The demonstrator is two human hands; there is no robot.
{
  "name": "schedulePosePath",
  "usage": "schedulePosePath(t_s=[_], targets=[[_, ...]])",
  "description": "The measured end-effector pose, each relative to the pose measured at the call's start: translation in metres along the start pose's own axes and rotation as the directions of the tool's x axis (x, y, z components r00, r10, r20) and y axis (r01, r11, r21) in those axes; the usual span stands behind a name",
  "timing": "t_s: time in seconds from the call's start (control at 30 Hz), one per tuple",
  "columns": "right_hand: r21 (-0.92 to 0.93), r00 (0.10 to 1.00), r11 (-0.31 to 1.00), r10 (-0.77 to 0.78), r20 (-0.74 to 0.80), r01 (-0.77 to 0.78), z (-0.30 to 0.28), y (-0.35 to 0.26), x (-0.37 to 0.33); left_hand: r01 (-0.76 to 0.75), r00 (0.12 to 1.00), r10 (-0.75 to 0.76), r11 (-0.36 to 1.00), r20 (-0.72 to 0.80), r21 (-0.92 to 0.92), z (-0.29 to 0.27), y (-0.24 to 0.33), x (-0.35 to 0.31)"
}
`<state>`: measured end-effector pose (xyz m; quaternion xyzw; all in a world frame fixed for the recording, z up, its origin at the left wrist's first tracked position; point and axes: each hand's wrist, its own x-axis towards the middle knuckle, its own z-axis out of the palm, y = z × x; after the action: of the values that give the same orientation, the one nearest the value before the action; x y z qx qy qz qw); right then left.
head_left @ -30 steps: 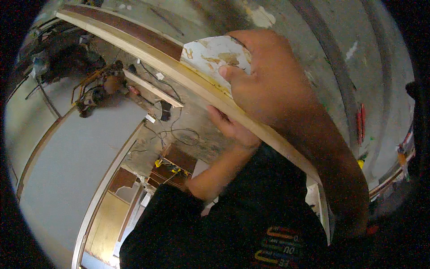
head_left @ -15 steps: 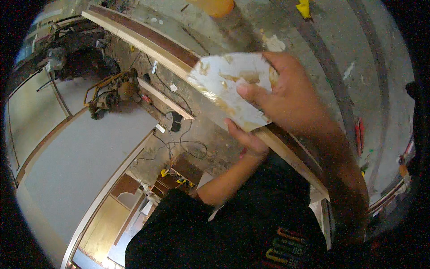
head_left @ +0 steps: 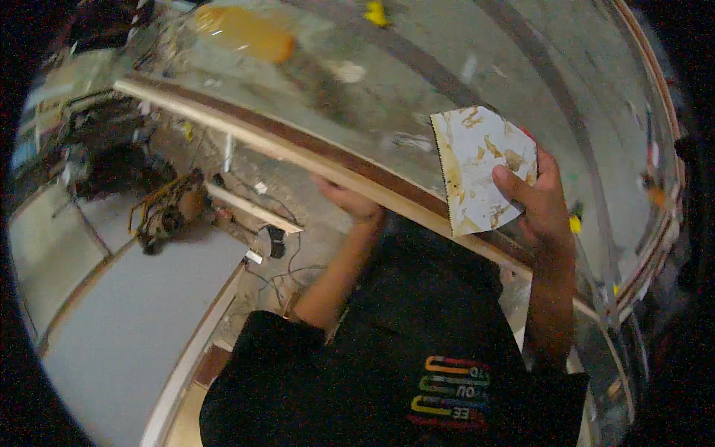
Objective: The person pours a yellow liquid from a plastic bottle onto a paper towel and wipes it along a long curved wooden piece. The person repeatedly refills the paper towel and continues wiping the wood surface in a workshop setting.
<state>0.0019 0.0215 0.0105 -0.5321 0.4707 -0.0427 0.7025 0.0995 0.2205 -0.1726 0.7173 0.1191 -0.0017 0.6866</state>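
My right hand (head_left: 538,195) grips a notched glue spreader (head_left: 488,167), a white plate with a finely toothed edge and yellow-brown smears. The thumb lies on its face and the fingers are behind it. The spreader is held up over the near wooden edge (head_left: 298,158) of a large grey panel (head_left: 417,48), toothed edge to the left. My left hand (head_left: 348,200) is just on the near side of that edge, fingers stretched out to the left and partly hidden by it. Whether it touches the wood I cannot tell.
A blurred orange-yellow container (head_left: 242,33) lies on the panel at far left, with a yellow object (head_left: 376,13) right of it. At left are a machine with a yellow frame (head_left: 175,212), cables (head_left: 287,276), a wooden strip (head_left: 253,208) and a pale board (head_left: 141,320).
My right hand has carried the spreader right and toward me, turning its toothed edge left. My left hand, formerly close by its lower corner, has moved left, away from it. The view has shifted.
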Motion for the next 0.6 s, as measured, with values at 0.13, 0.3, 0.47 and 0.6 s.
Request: schedulePosePath(t_s=[0.13, 0.3, 0.47, 0.6], targets=[[-0.002, 0.982, 0.994, -0.112, -0.155, 0.113, -0.063, 0.034, -0.044, 0.056, 0.973, 0.003, 0.967, 0.229, -0.250, 0.000, 0.001, 0.014], [-0.505, 0.953, 0.861, -0.094, -0.287, -0.067, -0.168, 0.046, -0.102, 0.325, 0.927, -0.239, 0.897, 0.289, -0.299, 0.013, 0.032, -0.009], [-0.701, 0.958, 0.691, -0.041, -0.284, -0.178, -0.239, 0.069, -0.115, 0.452, 0.864, -0.391, 0.880, 0.319, -0.147, 0.030, 0.051, -0.067], [-0.671, 0.997, 0.740, -0.077, -0.017, 0.045, -0.263, 0.097, -0.105, 0.641, 0.743, -0.600, 0.766, 0.297, -0.057, 0.040, 0.040, -0.131]])
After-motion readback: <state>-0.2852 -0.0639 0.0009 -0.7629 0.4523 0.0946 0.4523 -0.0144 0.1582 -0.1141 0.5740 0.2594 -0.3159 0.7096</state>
